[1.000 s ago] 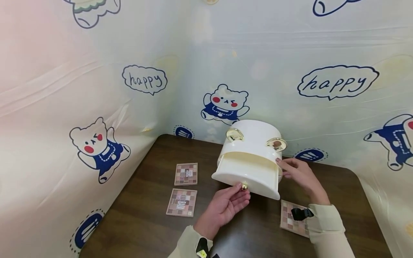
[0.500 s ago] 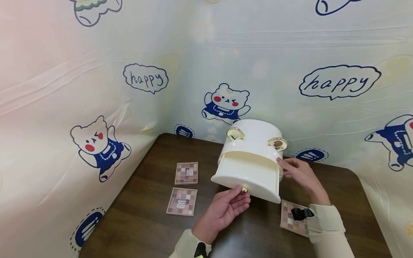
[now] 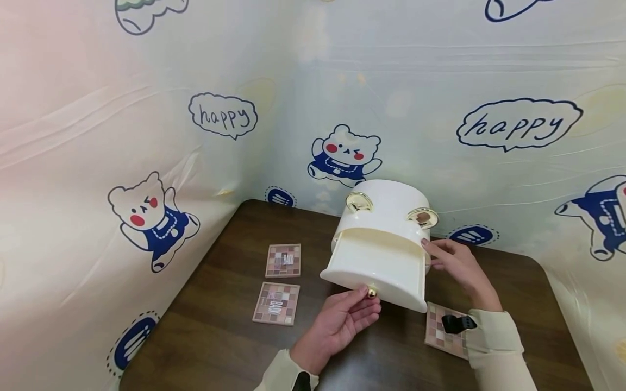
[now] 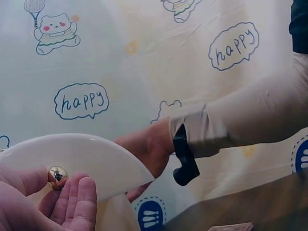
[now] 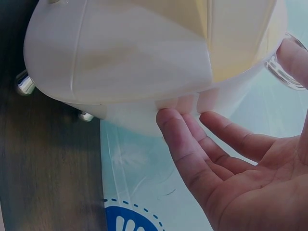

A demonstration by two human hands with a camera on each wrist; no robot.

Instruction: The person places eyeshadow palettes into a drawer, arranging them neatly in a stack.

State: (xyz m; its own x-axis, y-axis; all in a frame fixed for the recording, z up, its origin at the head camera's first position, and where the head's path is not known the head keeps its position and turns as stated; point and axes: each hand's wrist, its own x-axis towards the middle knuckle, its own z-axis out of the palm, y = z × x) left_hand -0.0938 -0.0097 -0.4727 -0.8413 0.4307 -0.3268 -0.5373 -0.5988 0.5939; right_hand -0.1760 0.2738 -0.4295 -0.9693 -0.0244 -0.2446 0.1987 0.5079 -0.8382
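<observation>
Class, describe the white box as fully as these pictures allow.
The box is glossy white, rounded and looks plastic. Two gold-rimmed discs sit high on its front, and shiny balls, perhaps feet, show low down. Its drawer is pulled out, with a curved front and a gold knob. It stands at the back of the table. The left hand pinches the knob; the right hand touches the side.

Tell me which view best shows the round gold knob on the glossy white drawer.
The left wrist view: the round gold knob appears large and close, pinched by the left hand. The head view shows it small, on the glossy white drawer; the right wrist view does not show it clearly.
</observation>
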